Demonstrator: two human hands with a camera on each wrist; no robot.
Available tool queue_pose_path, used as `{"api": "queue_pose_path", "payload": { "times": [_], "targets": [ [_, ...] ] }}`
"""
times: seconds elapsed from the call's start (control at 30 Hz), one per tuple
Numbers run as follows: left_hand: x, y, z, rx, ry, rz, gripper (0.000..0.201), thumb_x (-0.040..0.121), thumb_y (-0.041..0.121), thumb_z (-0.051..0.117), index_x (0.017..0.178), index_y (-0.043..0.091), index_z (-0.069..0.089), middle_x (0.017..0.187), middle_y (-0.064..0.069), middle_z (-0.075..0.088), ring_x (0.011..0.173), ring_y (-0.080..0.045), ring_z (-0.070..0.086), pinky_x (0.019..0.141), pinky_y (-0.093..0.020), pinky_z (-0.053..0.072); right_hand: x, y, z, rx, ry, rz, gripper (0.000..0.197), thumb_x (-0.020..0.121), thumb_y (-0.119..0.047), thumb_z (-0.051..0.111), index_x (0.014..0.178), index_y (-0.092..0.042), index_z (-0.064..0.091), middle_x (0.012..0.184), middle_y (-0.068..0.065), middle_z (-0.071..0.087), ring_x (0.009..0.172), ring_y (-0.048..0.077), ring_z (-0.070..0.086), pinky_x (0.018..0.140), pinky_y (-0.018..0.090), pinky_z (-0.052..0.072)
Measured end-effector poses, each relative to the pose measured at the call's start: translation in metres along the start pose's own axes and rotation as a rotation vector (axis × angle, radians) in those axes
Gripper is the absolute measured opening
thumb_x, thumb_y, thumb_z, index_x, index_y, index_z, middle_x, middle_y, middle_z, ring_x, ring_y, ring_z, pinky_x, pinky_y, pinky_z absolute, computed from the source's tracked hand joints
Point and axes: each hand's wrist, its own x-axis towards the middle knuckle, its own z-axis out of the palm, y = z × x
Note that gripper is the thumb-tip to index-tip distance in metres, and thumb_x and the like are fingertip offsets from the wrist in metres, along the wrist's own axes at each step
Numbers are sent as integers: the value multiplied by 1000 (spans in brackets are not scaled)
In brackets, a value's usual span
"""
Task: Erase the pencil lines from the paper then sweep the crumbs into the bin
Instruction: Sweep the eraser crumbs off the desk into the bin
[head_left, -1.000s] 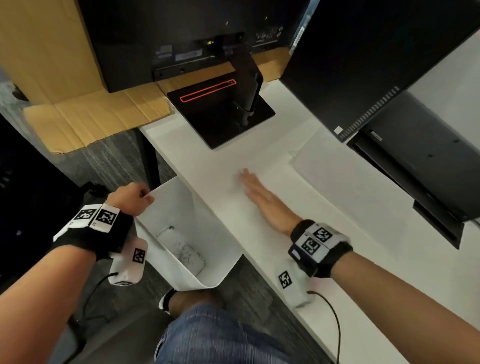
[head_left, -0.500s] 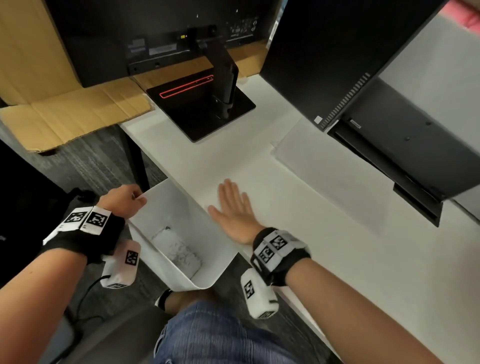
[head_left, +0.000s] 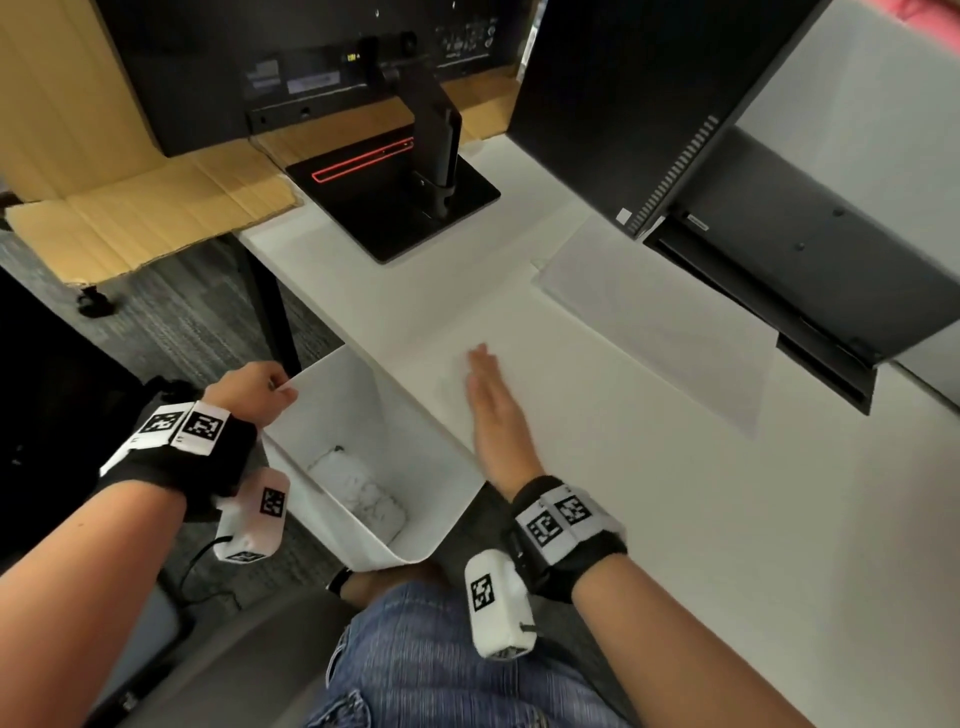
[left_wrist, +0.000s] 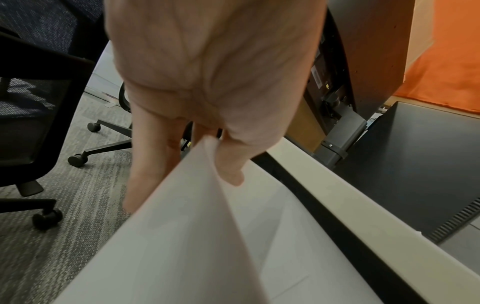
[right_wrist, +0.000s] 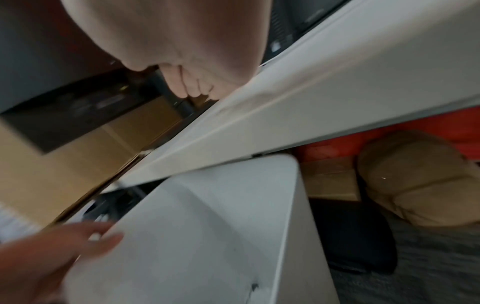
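Left hand (head_left: 249, 387) pinches the near corner of the white bin (head_left: 415, 467), thumb inside the rim, holding it below the bench (head_left: 675, 519) edge. It looks light, thin-walled and flexible, so the rim is probably the best hold. Right hand (head_left: 493, 415), fingers straight and together, lies edge-on upon the bench just above the bin. Beyond it lies the paper (head_left: 649, 322), apparently blank.

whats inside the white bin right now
At the bottom of the bin lies a whitish crumpled patch with dark specks; what it is, and any single crumbs, cannot be made out.
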Motion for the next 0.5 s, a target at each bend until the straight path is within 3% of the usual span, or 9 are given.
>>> {"api": "queue_pose_path", "payload": {
  "times": [0.07, 0.17, 0.27, 0.5],
  "targets": [
    [-4, -1, 3, 5, 7, 2, 16, 93, 24, 55, 100, 10, 60, 105, -16, 63, 102, -33, 59, 85, -36, 43, -2, 11, -18, -64, 160, 84, 51, 102, -34, 23, 149, -15, 14, 158, -5, 5, 144, 4, 1, 112, 15, -1],
    [-7, -3, 5, 13, 0, 18, 13, 93, 23, 55, 96, 11, 59, 108, -16, 62, 104, -34, 58, 85, -36, 42, -7, 30, -32, -264, 294, 236, 54, 102, -35, 17, 149, -9, 14, 159, 3, -2, 145, 13, -5, 117, 26, -5],
    [-10, -5, 7, 25, -15, 31, 13, 93, 23, 55, 97, 11, 58, 111, -17, 61, 105, -34, 57, 85, -35, 42, -9, 33, -17, -467, 272, 275, 55, 102, -34, 13, 149, -6, 6, 158, 7, -7, 145, 16, -9, 117, 31, -8],
    [-13, -7, 11, 27, -4, 50, 16, 94, 21, 54, 102, 8, 59, 112, -18, 60, 108, -35, 55, 89, -37, 41, 6, 3, 61, -711, 121, 83, 59, 100, -39, 10, 149, -5, 1, 157, 10, -9, 145, 19, -10, 117, 33, -8]
  ]
}}
